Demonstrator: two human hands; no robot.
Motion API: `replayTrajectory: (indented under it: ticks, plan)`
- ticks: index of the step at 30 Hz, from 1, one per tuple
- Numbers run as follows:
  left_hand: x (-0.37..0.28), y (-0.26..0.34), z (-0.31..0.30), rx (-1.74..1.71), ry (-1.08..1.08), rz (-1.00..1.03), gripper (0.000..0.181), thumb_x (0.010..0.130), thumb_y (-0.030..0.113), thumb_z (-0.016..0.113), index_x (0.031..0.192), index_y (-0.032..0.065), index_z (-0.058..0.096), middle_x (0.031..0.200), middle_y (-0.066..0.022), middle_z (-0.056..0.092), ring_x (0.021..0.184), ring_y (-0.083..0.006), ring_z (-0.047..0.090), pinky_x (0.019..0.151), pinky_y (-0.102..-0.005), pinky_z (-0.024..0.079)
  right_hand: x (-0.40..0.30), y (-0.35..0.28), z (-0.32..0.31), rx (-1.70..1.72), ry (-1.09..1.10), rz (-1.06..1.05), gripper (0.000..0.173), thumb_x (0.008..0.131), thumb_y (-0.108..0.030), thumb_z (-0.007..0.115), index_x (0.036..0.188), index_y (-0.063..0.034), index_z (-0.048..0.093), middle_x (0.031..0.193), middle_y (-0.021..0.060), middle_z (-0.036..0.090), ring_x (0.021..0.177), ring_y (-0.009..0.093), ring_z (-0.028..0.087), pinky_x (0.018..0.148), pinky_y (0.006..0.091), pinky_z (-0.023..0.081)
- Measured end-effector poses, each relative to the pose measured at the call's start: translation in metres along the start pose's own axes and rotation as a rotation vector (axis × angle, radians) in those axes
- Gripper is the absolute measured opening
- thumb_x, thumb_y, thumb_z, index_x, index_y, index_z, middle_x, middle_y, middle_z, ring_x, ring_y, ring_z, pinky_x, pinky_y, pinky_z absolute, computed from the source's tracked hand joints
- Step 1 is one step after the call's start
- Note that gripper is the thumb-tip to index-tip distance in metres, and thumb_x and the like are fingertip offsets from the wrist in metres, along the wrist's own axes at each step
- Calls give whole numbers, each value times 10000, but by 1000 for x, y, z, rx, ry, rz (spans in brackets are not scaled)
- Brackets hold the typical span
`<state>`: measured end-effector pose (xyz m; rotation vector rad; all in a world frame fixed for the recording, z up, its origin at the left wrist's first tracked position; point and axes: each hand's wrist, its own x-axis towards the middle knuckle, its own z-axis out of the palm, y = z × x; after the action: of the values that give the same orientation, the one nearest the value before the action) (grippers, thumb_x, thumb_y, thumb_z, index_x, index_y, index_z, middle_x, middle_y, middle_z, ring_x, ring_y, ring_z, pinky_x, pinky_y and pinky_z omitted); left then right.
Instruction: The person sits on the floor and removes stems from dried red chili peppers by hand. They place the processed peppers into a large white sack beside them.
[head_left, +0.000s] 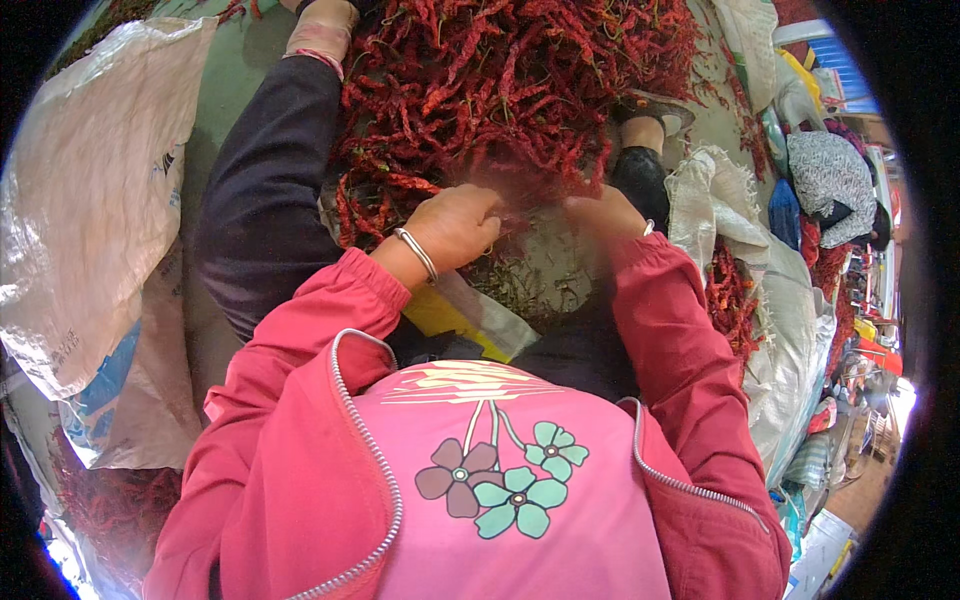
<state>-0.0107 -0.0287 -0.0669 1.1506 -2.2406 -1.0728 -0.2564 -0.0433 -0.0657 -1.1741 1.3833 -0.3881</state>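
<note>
A large heap of dried red chillies (510, 97) lies between my outstretched legs. At its near edge is my left hand (459, 225), with a metal bangle at the wrist and the fingers bent inward. My right hand (606, 214) faces it across a small gap and is blurred by motion. Some chillies between the two hands are smeared too, so what either hand grips is unclear. Just below the hands, stem scraps (555, 277) litter the floor. A yellow and whitish piece of sheeting (465, 315) lies near my lap.
An open woven sack (709, 199) with chillies (729, 300) inside stands close by my right arm. On the left spreads a large pale plastic sack (105, 165). My shod right foot (656, 112) borders the heap. Another person (829, 184) bends over farther right.
</note>
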Motion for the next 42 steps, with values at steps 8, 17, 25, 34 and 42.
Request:
replayTrajectory:
  ticks: [8,17,25,34,42]
  plan:
    - [3,-8,6,-571,6,-116,196,746,138,483,893,17,527,818,-37,543,761,-94,485,692,-222,391,-34,-32,50,674,9,-15,226,664,-255,599,812,-113,504,620,-19,473,435,97,403,361,209,304]
    - [1,0,-1,-727,-203,-146,169,760,180,505,821,26,538,701,17,521,648,-61,461,601,-198,391,-37,-45,84,954,82,-23,140,719,-196,547,820,-108,504,631,8,484,452,116,407,390,228,331]
    - [-3,3,-1,-937,-326,-192,146,766,171,479,804,34,515,664,-12,531,585,-83,488,542,-201,396,-32,-43,95,870,228,-112,166,733,-170,536,878,-101,491,647,22,494,472,124,429,410,232,348]
    - [-6,11,-11,-1077,-363,-296,159,745,131,397,816,35,504,593,-5,498,514,-75,454,462,-186,368,-36,-44,94,943,117,-124,141,747,-179,506,865,-104,492,666,31,503,508,129,440,430,236,349]
    - [0,4,-12,-1420,-66,-359,152,734,97,368,803,13,474,516,-7,406,435,-96,371,419,-219,321,-41,-32,75,1248,-247,-160,133,738,-208,489,839,-122,499,636,5,450,522,117,382,471,246,319]
